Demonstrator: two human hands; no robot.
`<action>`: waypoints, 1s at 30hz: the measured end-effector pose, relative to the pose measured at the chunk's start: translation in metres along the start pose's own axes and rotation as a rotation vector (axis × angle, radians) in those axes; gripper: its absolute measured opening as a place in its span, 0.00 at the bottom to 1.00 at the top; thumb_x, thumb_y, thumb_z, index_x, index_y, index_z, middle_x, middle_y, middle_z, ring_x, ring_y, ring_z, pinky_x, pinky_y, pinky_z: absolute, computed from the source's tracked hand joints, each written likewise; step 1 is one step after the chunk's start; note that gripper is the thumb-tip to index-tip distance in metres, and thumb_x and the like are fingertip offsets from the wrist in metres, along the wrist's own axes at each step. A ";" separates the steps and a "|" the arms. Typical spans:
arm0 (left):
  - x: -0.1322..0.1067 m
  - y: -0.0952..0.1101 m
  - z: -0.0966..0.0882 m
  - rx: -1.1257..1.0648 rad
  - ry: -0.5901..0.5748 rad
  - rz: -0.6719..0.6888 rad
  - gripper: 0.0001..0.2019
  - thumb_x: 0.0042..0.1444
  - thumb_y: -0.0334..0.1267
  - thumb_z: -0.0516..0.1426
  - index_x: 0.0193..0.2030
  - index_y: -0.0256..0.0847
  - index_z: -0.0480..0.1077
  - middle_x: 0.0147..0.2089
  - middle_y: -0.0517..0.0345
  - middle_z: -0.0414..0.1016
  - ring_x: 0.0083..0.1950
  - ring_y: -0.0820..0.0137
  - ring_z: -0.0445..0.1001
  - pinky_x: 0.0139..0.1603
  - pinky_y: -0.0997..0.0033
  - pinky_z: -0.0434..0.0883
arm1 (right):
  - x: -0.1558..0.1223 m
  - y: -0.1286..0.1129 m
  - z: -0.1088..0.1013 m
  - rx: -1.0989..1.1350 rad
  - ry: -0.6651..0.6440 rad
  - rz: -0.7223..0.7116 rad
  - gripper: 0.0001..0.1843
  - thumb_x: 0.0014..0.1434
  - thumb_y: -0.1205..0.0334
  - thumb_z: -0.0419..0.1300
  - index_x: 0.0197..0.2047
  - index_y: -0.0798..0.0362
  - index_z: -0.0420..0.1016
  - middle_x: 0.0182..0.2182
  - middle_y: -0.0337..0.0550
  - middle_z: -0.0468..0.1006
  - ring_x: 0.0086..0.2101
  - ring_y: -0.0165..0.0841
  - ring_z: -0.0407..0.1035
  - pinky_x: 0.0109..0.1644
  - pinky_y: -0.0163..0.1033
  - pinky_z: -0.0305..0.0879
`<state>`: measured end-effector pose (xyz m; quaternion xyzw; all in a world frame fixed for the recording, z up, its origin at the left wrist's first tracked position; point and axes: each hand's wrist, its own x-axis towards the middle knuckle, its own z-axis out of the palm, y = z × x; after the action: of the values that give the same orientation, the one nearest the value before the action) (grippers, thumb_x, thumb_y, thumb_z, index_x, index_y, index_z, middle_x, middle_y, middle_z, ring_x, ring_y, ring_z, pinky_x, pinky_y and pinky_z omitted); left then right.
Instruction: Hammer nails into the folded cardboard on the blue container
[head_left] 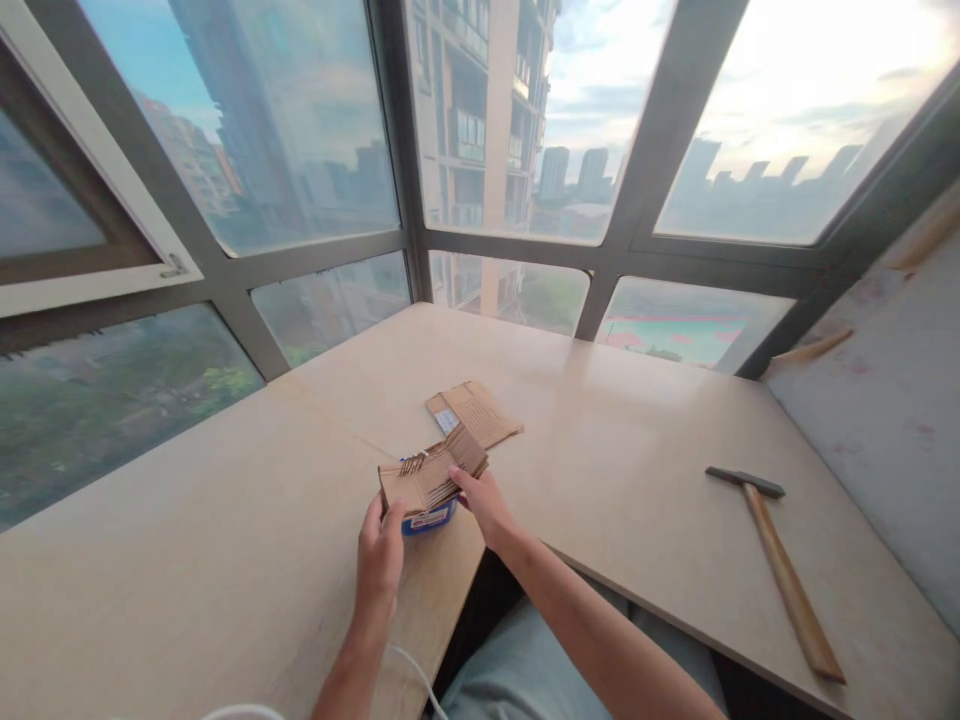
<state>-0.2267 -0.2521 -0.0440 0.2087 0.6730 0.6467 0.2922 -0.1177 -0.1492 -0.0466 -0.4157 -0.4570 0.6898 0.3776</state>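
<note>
My left hand grips the left end of a stack of brown cardboard pieces, thumb on top. My right hand pinches the stack's right part, where a folded piece stands up at an angle. Short dark strips or slits show along the stack's far edge; which they are I cannot tell. Beneath the cardboard, a blue box with a pale label is partly covered. Just beyond, a flat piece of brown cardboard with print and a white label lies on the table.
A hammer with a wooden handle lies at the right, its head pointing away. The pale table reaches to the windows and has a cut-in front edge by my lap. A white cable runs near my left forearm.
</note>
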 end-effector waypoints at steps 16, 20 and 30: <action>0.015 -0.015 -0.035 0.096 0.214 0.070 0.27 0.60 0.50 0.55 0.63 0.36 0.66 0.66 0.41 0.67 0.68 0.54 0.64 0.68 0.55 0.62 | 0.016 -0.055 0.003 -0.444 0.129 -0.472 0.28 0.65 0.48 0.50 0.63 0.54 0.60 0.61 0.58 0.67 0.60 0.45 0.62 0.61 0.53 0.60; 0.029 -0.006 -0.044 0.348 0.201 0.455 0.27 0.58 0.49 0.57 0.60 0.36 0.67 0.65 0.38 0.67 0.68 0.53 0.63 0.70 0.51 0.58 | 0.007 -0.086 0.021 -0.751 -0.112 -0.701 0.19 0.66 0.56 0.53 0.58 0.51 0.68 0.53 0.52 0.73 0.54 0.41 0.67 0.60 0.48 0.61; 0.059 -0.021 -0.037 0.222 -0.036 0.334 0.29 0.52 0.41 0.60 0.61 0.37 0.65 0.59 0.41 0.72 0.59 0.56 0.72 0.60 0.55 0.70 | 0.047 -0.065 0.100 -1.459 -0.892 -0.751 0.08 0.59 0.75 0.63 0.39 0.56 0.82 0.35 0.49 0.78 0.36 0.37 0.74 0.39 0.36 0.66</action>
<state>-0.2929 -0.2427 -0.0720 0.3598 0.6908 0.6042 0.1681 -0.2174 -0.1193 0.0278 -0.0718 -0.9843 0.1606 0.0111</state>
